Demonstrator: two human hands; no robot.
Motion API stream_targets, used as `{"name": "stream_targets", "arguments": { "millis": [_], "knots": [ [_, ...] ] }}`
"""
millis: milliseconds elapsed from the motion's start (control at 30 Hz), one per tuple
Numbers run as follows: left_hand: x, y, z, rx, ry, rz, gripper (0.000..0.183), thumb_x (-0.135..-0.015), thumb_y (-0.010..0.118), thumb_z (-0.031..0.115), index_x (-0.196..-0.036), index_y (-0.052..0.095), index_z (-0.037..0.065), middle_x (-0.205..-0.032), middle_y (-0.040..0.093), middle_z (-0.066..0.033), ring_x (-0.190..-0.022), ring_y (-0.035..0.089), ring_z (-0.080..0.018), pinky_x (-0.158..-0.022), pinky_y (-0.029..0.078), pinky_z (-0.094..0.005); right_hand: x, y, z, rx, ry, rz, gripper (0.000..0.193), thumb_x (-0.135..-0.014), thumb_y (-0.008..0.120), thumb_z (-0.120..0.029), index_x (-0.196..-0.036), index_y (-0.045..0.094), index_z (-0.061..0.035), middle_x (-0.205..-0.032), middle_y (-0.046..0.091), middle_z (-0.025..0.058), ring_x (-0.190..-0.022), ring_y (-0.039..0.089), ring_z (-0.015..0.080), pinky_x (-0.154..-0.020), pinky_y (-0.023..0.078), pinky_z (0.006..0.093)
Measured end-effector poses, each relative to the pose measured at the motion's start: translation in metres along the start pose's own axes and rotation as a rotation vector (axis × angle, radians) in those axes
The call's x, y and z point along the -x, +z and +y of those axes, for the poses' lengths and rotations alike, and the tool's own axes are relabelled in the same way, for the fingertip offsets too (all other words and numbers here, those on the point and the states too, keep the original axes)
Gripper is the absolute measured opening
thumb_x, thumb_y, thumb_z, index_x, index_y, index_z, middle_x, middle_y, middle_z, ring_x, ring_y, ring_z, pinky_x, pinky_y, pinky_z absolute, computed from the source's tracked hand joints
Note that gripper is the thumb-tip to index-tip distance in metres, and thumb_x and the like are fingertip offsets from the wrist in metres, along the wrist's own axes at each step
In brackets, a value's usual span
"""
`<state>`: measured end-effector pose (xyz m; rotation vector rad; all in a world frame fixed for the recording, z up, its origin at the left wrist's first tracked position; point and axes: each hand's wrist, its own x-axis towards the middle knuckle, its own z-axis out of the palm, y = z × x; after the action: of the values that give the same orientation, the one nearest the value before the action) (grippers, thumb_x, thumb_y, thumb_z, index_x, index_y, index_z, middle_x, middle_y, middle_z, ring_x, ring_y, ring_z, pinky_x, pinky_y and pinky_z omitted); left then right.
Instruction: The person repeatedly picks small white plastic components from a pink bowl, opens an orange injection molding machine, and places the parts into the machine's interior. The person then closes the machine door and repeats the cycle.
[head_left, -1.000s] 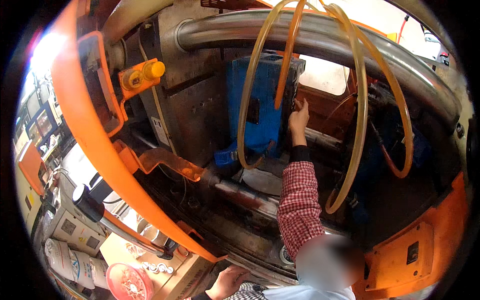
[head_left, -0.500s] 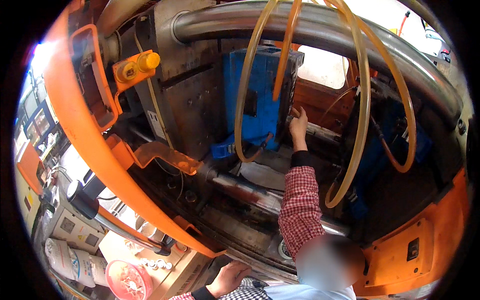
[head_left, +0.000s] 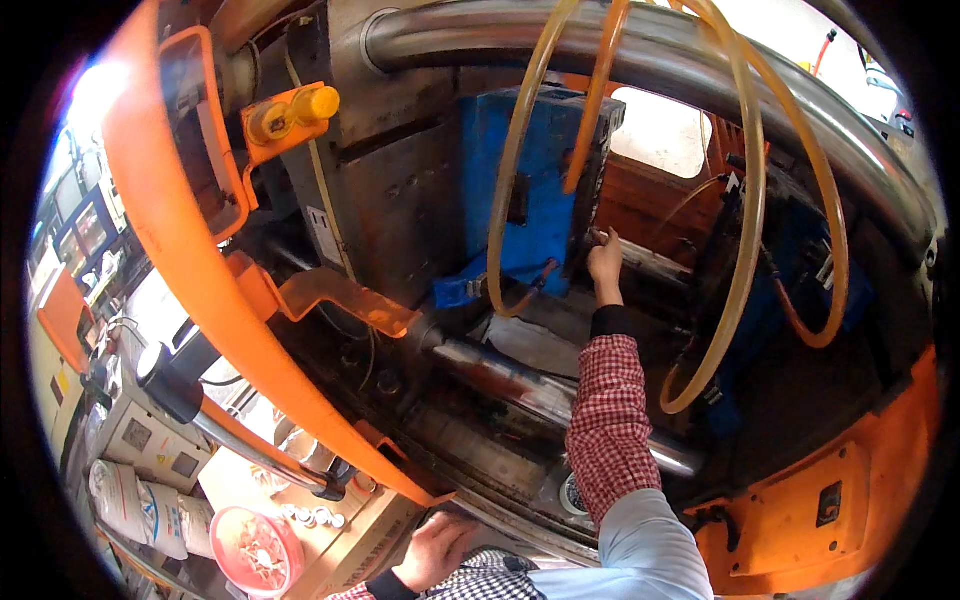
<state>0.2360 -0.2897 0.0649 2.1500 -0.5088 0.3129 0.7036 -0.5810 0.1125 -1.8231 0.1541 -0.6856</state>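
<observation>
My right arm stretches far into the machine. My right hand point(head_left: 604, 262) is at the right face of a blue mould block point(head_left: 545, 235), fingers drawn together against its dark edge; anything between the fingertips is too small to make out. Amber hoses point(head_left: 508, 170) loop down in front of the block, one joined to its lower side. Low at the front, my left hand point(head_left: 437, 548) lies near my body beside the machine's edge, fingers loosely stretched, holding nothing visible. A second blue mould part point(head_left: 800, 275) sits in shadow at the right.
A thick steel bar point(head_left: 560, 45) crosses above, another bar point(head_left: 500, 375) below. An orange guard frame point(head_left: 190, 270) curves along the left. An orange panel point(head_left: 800, 510) stands lower right. Outside, a pink basin point(head_left: 225, 575) with pale pieces stands by a cardboard box point(head_left: 385, 545).
The whole view has shifted slightly. My right hand has gone a little lower along the block's edge, its fingers drawn closer together. My left hand stays near my body.
</observation>
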Motion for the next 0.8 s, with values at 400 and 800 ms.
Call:
{"name": "stream_targets", "arguments": {
  "millis": [400,800],
  "knots": [
    [-0.035,-0.115,0.001,0.419,-0.122,0.633,0.034,-0.085,0.06,0.015,-0.111,0.045,0.0,-0.086,0.051,-0.004,-0.075,0.051,-0.0118,-0.07,0.042,-0.0246,0.134,-0.036,-0.085,0.121,-0.364,0.213,0.042,-0.079,0.042,0.006,-0.121,0.048,0.0042,-0.109,0.058,0.0241,-0.104,0.055,0.039,-0.09,0.043,0.0425],
    [-0.015,-0.087,0.041,0.679,-0.059,0.218,0.018,-0.079,0.059,-0.005,-0.093,0.05,0.002,-0.078,0.055,-0.0022,-0.067,0.053,-0.0091,-0.063,0.044,-0.022,0.554,-0.153,-0.005,0.307,-0.449,-0.622,0.019,-0.084,0.062,-0.023,-0.074,0.056,-0.0081,-0.062,0.061,0.0068,-0.053,0.061,0.023,-0.046,0.046,0.0327]
  ]
}}
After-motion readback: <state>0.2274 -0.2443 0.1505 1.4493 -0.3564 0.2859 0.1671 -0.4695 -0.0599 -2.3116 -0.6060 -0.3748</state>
